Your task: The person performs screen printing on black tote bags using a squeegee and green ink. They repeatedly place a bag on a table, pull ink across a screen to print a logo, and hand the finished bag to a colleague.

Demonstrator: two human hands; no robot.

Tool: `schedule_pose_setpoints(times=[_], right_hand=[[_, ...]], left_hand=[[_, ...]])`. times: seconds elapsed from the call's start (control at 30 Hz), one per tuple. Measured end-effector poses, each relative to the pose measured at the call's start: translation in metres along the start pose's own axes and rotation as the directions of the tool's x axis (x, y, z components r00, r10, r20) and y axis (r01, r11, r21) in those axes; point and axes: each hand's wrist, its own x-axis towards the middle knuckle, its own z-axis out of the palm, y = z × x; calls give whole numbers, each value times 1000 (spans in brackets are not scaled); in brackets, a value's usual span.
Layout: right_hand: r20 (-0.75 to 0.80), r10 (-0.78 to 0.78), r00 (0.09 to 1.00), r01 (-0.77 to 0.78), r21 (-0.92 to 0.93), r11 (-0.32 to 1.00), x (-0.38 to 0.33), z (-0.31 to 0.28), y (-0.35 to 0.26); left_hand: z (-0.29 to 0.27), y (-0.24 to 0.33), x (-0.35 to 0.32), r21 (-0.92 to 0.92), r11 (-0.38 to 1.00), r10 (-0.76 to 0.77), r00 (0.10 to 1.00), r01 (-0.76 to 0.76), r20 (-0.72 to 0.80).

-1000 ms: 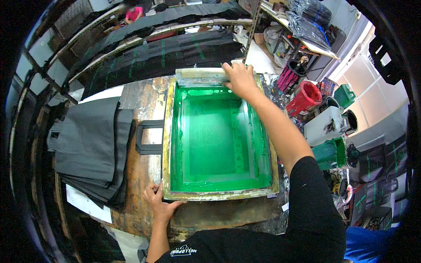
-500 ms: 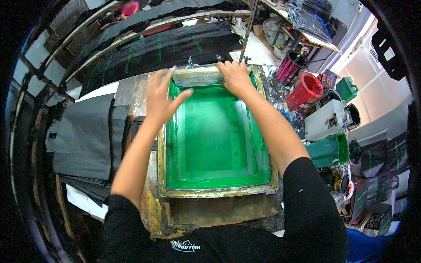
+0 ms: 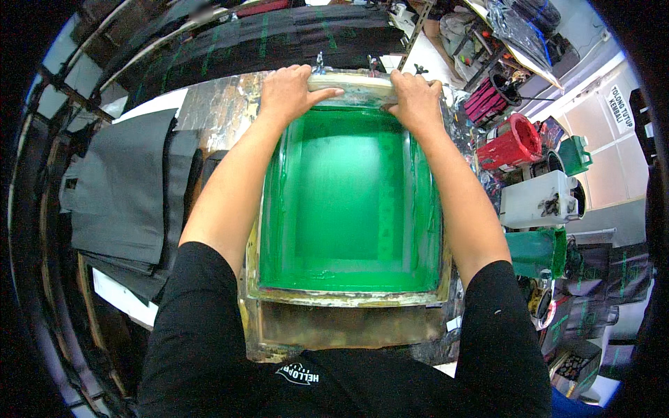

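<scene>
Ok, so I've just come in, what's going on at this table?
A person has both bare hands on a wide bar at the far end of a wooden frame: the left hand at its left end, the right hand at its right. The screen inside the frame is covered in green. A stack of dark grey cloth lies to the left, and a red bucket and a white jug are off to the right.
</scene>
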Motion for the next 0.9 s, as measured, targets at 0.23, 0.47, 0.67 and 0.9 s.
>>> schedule_pose_setpoints(times=[0.23,0.47,0.67,0.9], right_hand=[[-88,-67,994,65,-31,997,-20,-5,-3],[-3,-80,997,80,-47,996,-55,-23,-13],[-44,-98,994,97,-30,995,-99,-36,-24],[20,-109,994,108,11,994,-154,-63,-39]], left_hand=[[-3,-3,-17,-28,998,58,997,-59,-54],[-22,10,-52,42,998,51,999,-51,-3],[-46,24,-94,24,997,81,995,-80,-54],[-79,46,-145,-11,997,73,997,-73,-36]])
